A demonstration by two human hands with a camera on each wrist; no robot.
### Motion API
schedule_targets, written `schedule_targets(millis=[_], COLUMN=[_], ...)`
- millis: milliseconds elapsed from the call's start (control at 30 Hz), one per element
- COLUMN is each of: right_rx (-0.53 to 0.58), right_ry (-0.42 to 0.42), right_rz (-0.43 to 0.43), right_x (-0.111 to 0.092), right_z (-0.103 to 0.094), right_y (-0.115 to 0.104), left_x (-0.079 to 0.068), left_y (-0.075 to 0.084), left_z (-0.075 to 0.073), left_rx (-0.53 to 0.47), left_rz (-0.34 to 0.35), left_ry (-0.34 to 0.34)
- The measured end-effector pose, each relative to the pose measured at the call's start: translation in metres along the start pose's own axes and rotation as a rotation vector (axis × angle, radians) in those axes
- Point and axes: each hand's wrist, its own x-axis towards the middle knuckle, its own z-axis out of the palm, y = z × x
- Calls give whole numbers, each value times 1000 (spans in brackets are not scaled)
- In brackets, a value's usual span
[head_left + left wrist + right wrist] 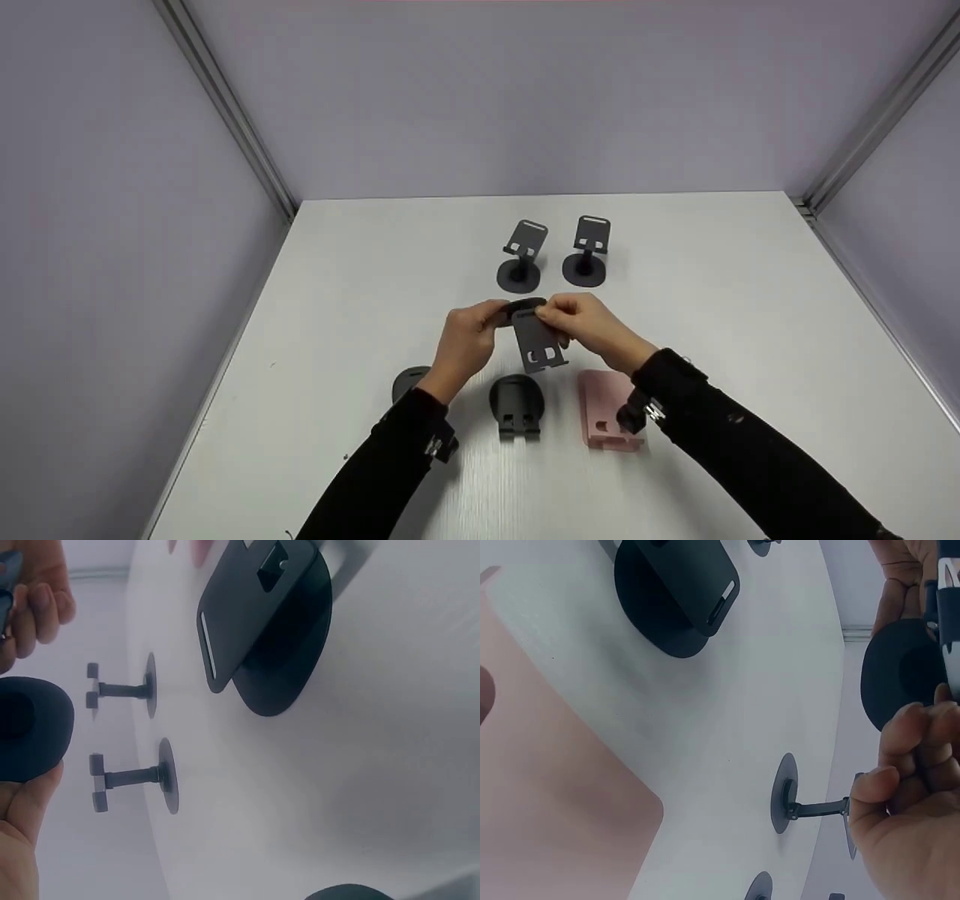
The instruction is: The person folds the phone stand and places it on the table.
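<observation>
Above the middle of the table, both hands have hold of one dark grey phone stand. My left hand grips its rounded base at the left edge. From the other side, my right hand pinches the phone plate near its corner, thumb on the face. The plate hangs tilted down toward me, its two cutouts and small lip at the low end. Below the hands lies a folded dark phone stand, its plate over the round base. In the right wrist view, curled fingers partly hide the held stand.
Two unfolded dark stands, a left one and a right one, stand upright farther back. A pink stand lies under the right forearm. Another dark stand is partly hidden behind the left wrist. Walls enclose the white table.
</observation>
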Motion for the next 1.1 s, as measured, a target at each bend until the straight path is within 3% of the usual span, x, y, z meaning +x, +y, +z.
schedule_targets(millis=[300,500,767,1100], right_rx=[-21,-59,-141,-185], right_ry=[-82,-153,-135,-114], right_rz=[2,-20,-17,-12], right_x=[-6,-8,-7,-7], right_z=[-5,-8,-4,2], right_y=[5,9,10,8], left_x=[2,2,0,-4], left_y=[-5,-9,-7,-3], left_z=[-9,-12,-11,-12], left_rx=[-28,-21,22,-62], left_rz=[-94,-123,-111,-254], left_ry=[13,39,54,41])
